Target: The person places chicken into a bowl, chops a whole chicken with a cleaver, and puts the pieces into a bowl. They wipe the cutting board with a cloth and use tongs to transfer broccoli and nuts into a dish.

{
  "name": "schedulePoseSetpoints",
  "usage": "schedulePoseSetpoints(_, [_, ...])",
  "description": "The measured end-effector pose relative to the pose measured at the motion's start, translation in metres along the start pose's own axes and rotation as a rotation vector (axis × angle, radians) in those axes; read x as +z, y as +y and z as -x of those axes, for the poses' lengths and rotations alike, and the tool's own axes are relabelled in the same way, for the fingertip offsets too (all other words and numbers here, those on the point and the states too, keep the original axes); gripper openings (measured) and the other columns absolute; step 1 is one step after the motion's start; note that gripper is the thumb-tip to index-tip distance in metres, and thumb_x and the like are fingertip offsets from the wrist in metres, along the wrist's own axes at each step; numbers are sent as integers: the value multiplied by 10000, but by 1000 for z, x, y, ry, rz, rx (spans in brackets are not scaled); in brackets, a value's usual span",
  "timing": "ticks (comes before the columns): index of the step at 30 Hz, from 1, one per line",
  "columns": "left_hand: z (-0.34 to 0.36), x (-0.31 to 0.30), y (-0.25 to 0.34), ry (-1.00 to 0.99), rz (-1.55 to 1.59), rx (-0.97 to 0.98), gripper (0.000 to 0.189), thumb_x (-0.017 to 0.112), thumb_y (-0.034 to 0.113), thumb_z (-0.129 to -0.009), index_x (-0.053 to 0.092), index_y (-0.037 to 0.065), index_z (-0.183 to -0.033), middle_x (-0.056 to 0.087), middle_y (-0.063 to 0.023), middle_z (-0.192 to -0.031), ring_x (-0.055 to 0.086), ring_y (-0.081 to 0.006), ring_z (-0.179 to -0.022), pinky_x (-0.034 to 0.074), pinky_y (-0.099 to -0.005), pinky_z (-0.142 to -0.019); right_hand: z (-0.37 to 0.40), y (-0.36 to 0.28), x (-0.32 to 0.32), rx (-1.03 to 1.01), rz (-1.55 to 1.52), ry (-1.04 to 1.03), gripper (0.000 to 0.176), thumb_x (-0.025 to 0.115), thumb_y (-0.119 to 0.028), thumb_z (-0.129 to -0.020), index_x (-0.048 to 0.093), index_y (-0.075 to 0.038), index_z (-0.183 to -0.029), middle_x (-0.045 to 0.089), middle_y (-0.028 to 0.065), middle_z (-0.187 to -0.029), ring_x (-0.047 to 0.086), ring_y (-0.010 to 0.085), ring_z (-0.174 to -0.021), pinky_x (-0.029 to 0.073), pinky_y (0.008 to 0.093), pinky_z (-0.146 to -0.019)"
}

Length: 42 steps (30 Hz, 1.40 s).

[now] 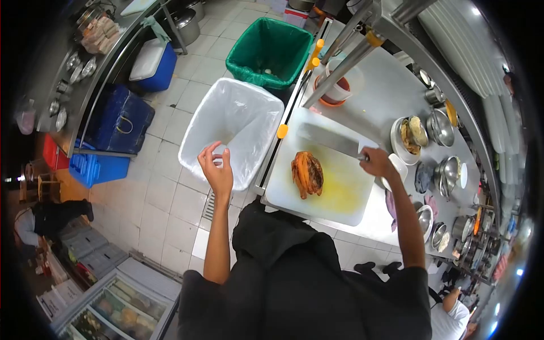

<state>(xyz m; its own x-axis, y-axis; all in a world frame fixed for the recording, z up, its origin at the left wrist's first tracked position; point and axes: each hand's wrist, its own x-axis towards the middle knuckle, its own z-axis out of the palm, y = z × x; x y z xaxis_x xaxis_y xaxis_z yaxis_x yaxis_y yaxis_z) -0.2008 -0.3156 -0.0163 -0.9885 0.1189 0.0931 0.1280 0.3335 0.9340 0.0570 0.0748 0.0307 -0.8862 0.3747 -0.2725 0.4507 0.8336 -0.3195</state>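
A browned roast chicken point(307, 174) lies on a white cutting board point(280, 195) stained with yellow juice. My right hand point(376, 162) is wrapped round the handle of a wide cleaver point(328, 139), whose blade is above the board's upper part, beyond the chicken. My left hand point(216, 166) is raised over the near edge of the bin lined with a clear bag point(195, 127), its fingers curved and apart, with nothing in them. The chicken is touched by neither hand.
A green-lined bin point(241, 54) stands beyond the clear-lined one. Metal bowls point(442, 127) and a white bowl of food point(398, 144) sit right on the steel counter point(385, 96). A shelf post point(340, 68) rises behind the board. People point(450, 317) are at lower right and far left.
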Motion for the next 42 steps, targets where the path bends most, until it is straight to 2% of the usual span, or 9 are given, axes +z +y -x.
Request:
schedulePoseSetpoints(2, [-24,11,-1,-51,-21,19,268,664,159,-901,644,120,-1165,483,-76,-1187,560,-130,-833,453,-304,-779,22,-37,-2,138,-113,-90,235,638,-232,-830,591,-21,-921,607,121,-692,592,203,-602,495,356,-583])
schedulePoseSetpoints(4, [-48,26,5,-91,-3,50,272,664,181,-904,642,117,-1167,481,-79,-1177,558,-137,-829,461,-303,-765,36,-97,-12,479,-753,-241,208,580,-232,-889,563,-26,-910,578,57,-685,592,171,-598,503,322,-531])
schedulePoseSetpoints(6, [-69,42,17,-103,61,40,275,662,195,-908,641,114,-1170,479,-82,-1180,551,-147,-848,468,-297,-743,29,-131,-1,512,-1134,-243,171,545,-233,-958,509,-74,-907,475,-22,-683,525,71,-577,453,253,-455])
schedulePoseSetpoints(14, [-95,56,45,-35,168,96,261,635,204,-930,634,110,-1174,493,-69,-1176,536,-168,-891,465,-301,-755,-40,-199,-4,485,-1758,-162,210,569,-208,-973,492,-50,-860,485,-2,-696,525,88,-536,486,266,-412])
schedulePoseSetpoints(20, [-79,32,-4,-10,166,24,271,595,199,-955,608,90,-1203,510,-75,-1187,538,-196,-905,450,-340,-829,-92,-213,11,486,-1876,-52,148,556,-165,-981,497,-46,-915,490,-3,-715,507,78,-552,460,265,-435])
schedulePoseSetpoints(24, [-39,17,-35,-50,132,-65,281,601,193,-952,598,77,-1209,513,-85,-1189,542,-195,-903,454,-335,-827,-113,-232,7,525,-1836,143,174,546,-117,-954,473,4,-852,494,75,-660,536,172,-519,491,335,-444])
schedulePoseSetpoints(30, [17,10,-61,-169,57,-165,265,611,171,-949,610,56,-1188,549,-86,-1147,560,-169,-878,469,-300,-778,-109,-232,25,522,-1834,67,193,598,-109,-929,474,33,-888,490,97,-801,553,173,-597,523,372,-453])
schedulePoseSetpoints(38, [58,57,-27,-629,-43,-18,232,609,186,-949,677,45,-1120,631,-106,-1075,612,-199,-935,496,-326,-809,-187,-210,50,696,-1806,38,147,586,-140,-935,473,-47,-917,532,89,-738,565,197,-564,522,336,-436])
schedulePoseSetpoints(42, [70,82,-23,-659,-184,219,366,605,222,-957,596,10,-1255,608,-190,-1105,614,-298,-981,482,-375,-884,-207,-199,62,636,-1887,29,174,579,-154,-941,469,-52,-1028,545,97,-814,590,230,-677,581,426,-625])
